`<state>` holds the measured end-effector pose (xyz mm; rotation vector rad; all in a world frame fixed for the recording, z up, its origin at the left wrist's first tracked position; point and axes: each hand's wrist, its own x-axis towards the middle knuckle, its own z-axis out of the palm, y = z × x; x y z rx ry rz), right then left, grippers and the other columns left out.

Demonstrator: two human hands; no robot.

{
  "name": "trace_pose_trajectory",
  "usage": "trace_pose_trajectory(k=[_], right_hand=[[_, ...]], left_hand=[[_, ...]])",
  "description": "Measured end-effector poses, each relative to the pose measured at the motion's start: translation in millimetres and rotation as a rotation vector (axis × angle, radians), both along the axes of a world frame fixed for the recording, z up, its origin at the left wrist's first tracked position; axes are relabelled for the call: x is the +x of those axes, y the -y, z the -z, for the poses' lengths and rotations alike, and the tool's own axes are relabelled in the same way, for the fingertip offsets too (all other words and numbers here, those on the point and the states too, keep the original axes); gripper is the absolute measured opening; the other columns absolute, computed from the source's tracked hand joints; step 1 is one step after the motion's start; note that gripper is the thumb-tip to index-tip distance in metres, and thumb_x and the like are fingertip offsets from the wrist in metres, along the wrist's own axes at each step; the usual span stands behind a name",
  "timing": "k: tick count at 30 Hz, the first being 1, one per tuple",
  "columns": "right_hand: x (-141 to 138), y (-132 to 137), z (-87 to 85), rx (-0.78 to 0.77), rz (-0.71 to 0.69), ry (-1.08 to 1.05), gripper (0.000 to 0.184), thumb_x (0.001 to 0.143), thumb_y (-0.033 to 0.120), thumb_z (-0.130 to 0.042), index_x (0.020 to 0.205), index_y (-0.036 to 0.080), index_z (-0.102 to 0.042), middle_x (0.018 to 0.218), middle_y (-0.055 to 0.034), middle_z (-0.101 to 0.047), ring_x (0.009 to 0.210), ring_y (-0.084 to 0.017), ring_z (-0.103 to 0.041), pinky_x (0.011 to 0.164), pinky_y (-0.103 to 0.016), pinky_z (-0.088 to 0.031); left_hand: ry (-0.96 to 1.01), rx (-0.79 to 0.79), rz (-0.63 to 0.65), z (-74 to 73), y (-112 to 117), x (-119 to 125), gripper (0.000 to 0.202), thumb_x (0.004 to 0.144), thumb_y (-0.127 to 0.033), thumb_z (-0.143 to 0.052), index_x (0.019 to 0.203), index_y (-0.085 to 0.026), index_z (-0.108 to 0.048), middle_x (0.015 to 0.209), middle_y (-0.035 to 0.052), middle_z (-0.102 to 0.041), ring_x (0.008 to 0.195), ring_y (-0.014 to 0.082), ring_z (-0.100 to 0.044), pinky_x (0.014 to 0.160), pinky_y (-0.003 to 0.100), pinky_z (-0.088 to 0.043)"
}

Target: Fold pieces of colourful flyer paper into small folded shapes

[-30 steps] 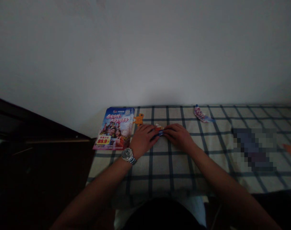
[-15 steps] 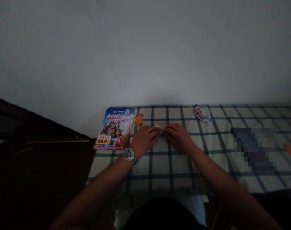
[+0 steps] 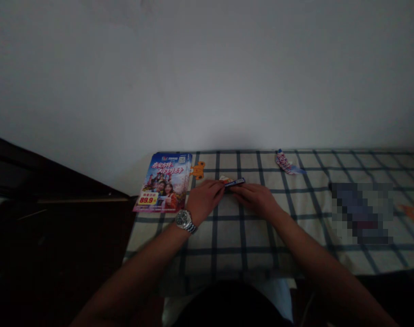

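A narrow folded piece of printed paper [image 3: 234,182], blue with white and orange parts, lies between my hands over the checked cloth. Its left end is pinched in the closed fingers of my left hand [image 3: 206,198], which has a metal watch [image 3: 184,220] on the wrist. My right hand [image 3: 256,198] has its fingers closed at the near edge of the paper, with the fingertips partly hidden under it. Left of my hands lies a stack of blue and pink flyers [image 3: 164,184] marked 89.9.
A checked cloth [image 3: 227,236] with bear prints covers the table against a pale wall [image 3: 207,81]. A crumpled or folded red, white and blue paper piece [image 3: 284,162] lies at the back right. Farther right is a dark pixelated object [image 3: 358,213].
The right fingers have slid back from the top of the paper to its near edge. More of the blue strip now shows, extending to the right. The left hand has barely moved.
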<state>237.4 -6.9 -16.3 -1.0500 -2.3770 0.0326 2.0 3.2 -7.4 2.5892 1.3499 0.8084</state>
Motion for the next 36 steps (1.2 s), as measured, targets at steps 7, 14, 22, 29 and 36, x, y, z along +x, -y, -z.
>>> trace_pose_trajectory(k=[7,14,22,29,36], right_hand=[[-4.9,4.6,-1.8,-0.068,0.069,0.09,0.034,0.102,0.03,-0.058,0.135,0.026,-0.063,0.122,-0.0066,-0.075,0.091,-0.02,-0.076,0.073,-0.028,-0.059],[-9.1,2.5,-4.7,-0.042,0.006,0.071,0.036,0.1,0.023,-0.06,0.136,0.024,-0.061,0.131,-0.0115,-0.07,0.109,-0.024,-0.072,0.091,-0.036,-0.06],[-8.9,-0.1,-8.2,-0.041,-0.034,0.017,0.032,0.101,0.018,-0.056,0.131,0.026,-0.062,0.121,-0.0096,-0.071,0.108,-0.023,-0.068,0.094,-0.038,-0.058],[-8.2,1.9,-15.0,-0.037,-0.014,0.07,0.025,0.102,0.017,-0.054,0.123,0.022,-0.066,0.118,-0.0096,-0.071,0.102,-0.023,-0.067,0.088,-0.036,-0.057],[-6.2,2.1,-15.1,-0.019,-0.028,0.117,0.029,0.101,0.015,-0.054,0.126,0.027,-0.064,0.118,-0.0065,-0.07,0.103,-0.022,-0.066,0.09,-0.035,-0.056]], left_hand=[[0.054,-0.012,-0.007,-1.2,1.5,-1.1,0.02,0.102,-0.028,-0.058,0.117,-0.024,-0.07,0.119,0.0028,-0.075,0.108,0.0183,-0.07,0.093,0.033,-0.058],[0.108,-0.032,0.007,-3.3,3.6,0.6,0.022,0.102,-0.026,-0.058,0.12,-0.024,-0.069,0.115,0.0028,-0.075,0.103,0.0177,-0.071,0.092,0.032,-0.058],[0.213,-0.155,0.021,-11.7,4.6,3.2,0.014,0.098,-0.023,-0.062,0.11,-0.023,-0.069,0.104,0.0015,-0.073,0.093,0.0163,-0.071,0.084,0.029,-0.058],[0.133,-0.071,0.013,-9.2,7.7,4.5,0.018,0.102,-0.022,-0.056,0.119,-0.022,-0.062,0.103,0.0024,-0.071,0.091,0.0166,-0.07,0.081,0.029,-0.056],[0.025,0.006,0.069,-14.9,8.2,1.2,0.02,0.099,-0.016,-0.056,0.115,-0.023,-0.066,0.118,0.0053,-0.066,0.097,0.0168,-0.067,0.079,0.027,-0.056]])
